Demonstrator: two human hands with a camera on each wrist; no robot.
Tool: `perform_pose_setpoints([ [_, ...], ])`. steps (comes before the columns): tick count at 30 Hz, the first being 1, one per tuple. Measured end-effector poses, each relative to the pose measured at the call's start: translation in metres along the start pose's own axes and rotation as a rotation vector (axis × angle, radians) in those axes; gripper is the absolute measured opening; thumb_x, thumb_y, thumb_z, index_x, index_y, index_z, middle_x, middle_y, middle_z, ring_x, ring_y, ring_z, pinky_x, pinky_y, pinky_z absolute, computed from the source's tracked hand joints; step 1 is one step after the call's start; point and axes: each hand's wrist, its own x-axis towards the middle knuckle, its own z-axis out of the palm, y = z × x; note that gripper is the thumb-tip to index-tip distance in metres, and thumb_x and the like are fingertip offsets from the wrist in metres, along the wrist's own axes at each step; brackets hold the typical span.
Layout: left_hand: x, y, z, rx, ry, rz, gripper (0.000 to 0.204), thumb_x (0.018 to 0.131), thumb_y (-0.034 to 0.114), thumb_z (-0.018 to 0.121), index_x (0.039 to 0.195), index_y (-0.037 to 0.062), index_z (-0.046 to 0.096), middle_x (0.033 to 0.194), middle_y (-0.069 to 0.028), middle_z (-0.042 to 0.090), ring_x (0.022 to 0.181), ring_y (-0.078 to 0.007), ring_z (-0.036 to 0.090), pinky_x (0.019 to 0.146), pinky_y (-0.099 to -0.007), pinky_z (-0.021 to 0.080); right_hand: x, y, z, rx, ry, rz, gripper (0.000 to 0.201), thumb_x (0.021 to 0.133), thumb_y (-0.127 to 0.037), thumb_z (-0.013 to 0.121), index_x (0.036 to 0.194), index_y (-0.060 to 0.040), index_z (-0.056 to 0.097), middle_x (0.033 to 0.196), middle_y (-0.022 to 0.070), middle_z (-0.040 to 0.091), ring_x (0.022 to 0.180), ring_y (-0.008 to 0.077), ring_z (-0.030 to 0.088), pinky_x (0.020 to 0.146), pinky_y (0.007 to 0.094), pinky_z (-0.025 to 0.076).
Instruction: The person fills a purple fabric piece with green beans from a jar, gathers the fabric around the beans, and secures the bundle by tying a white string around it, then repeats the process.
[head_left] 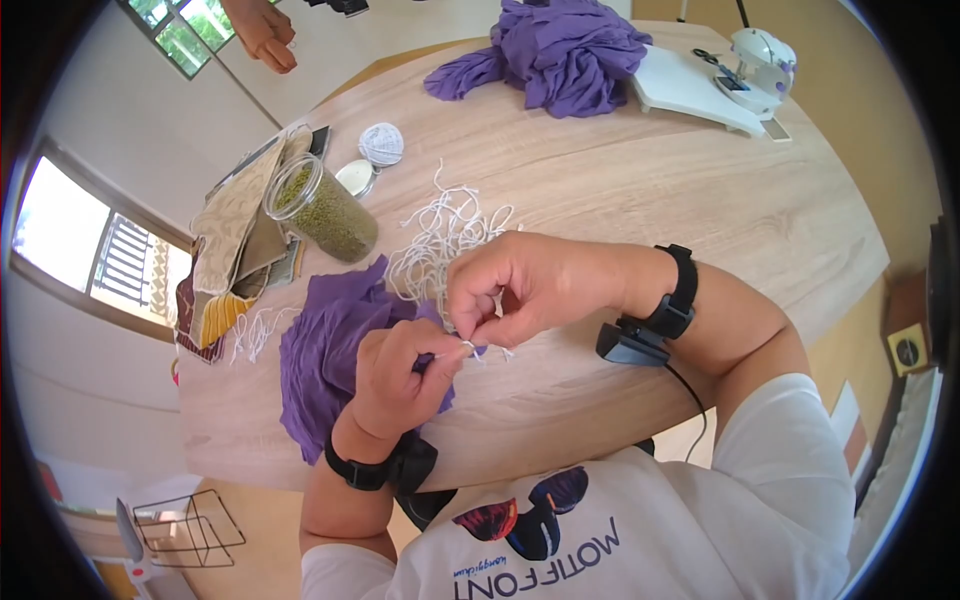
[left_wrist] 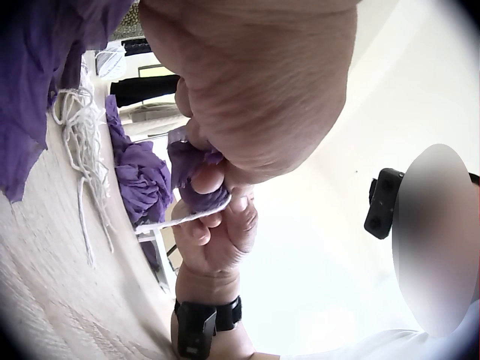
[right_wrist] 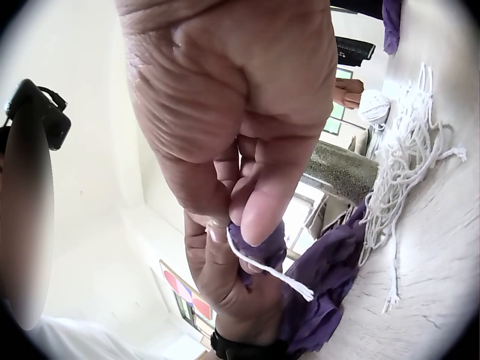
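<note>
A purple cloth lies gathered on the table under my left hand. Finger and thumb of that hand pinch a bunched tuft of the cloth. My right hand meets it at the tuft, thumb and forefinger pinching a short white string that passes round the tuft. In the right wrist view, one frayed end of the string hangs loose past the fingertips. The fingers partly hide where the string crosses. Just beyond the hands sits a tangled heap of white strings.
A jar of green beans, a ball of white yarn and fabric swatches stand beyond my left hand. Farther off are a purple cloth heap, scissors and a small sewing machine. Another person's hand shows at upper left.
</note>
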Motion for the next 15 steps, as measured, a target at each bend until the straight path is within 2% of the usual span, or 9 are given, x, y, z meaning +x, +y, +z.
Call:
perform_pose_setpoints([
  [2, 0.0002, -0.0008, 0.0013, -0.008, -0.015, -0.024, 0.012, 0.087, 0.004, 0.069, 0.087, 0.0042, 0.057, 0.066, -0.006, 0.065, 0.056, -0.0133, 0.063, 0.052, -0.0246, 0.045, 0.0004, 0.0052, 0.0014, -0.054, 0.02, -0.057, 0.005, 0.083, -0.001, 0.068, 0.086, -0.0028, 0.064, 0.072, -0.0003, 0.063, 0.065, 0.0078, 0.057, 0.061, 0.023, 0.048],
  [5, 0.0012, -0.0016, 0.0048, -0.08, -0.034, -0.087, 0.012, 0.088, 0.005, 0.069, 0.087, 0.004, 0.057, 0.066, -0.0063, 0.065, 0.056, -0.0131, 0.063, 0.052, -0.0241, 0.045, -0.0005, 0.0118, 0.0057, -0.064, 0.039, 0.014, 0.007, 0.078, 0.001, 0.067, 0.081, -0.0026, 0.062, 0.068, 0.0006, 0.06, 0.063, 0.0094, 0.055, 0.058, 0.0244, 0.046],
  [8, 0.0029, 0.0016, 0.004, -0.161, -0.071, -0.183, 0.013, 0.089, 0.006, 0.069, 0.086, 0.0037, 0.056, 0.069, -0.007, 0.065, 0.056, -0.0124, 0.063, 0.053, -0.023, 0.046, 0.0007, 0.0115, 0.0059, -0.247, 0.057, -0.031, 0.009, 0.072, 0.001, 0.067, 0.077, -0.0029, 0.059, 0.066, 0.0027, 0.059, 0.06, 0.0105, 0.053, 0.056, 0.0261, 0.045],
  [13, 0.0003, -0.0007, -0.0001, -0.311, -0.102, -0.356, 0.011, 0.086, 0.005, 0.07, 0.09, 0.0036, 0.06, 0.068, -0.0072, 0.061, 0.059, -0.0143, 0.063, 0.055, -0.0255, 0.047, -0.0001, 0.002, 0.0065, -0.335, 0.093, -0.026, 0.013, 0.075, 0.007, 0.064, 0.08, -0.0032, 0.058, 0.072, 0.0003, 0.058, 0.063, 0.0052, 0.051, 0.053, 0.0229, 0.042],
  [15, -0.0021, -0.004, 0.0019, -0.318, -0.081, -0.345, 0.011, 0.086, 0.005, 0.07, 0.09, 0.0039, 0.06, 0.071, -0.0075, 0.062, 0.06, -0.0147, 0.063, 0.056, -0.0254, 0.047, 0.0003, 0.0023, 0.0068, -0.297, 0.098, 0.002, 0.012, 0.076, 0.006, 0.064, 0.081, -0.0036, 0.058, 0.073, -0.0004, 0.059, 0.063, 0.0044, 0.052, 0.054, 0.0225, 0.043],
])
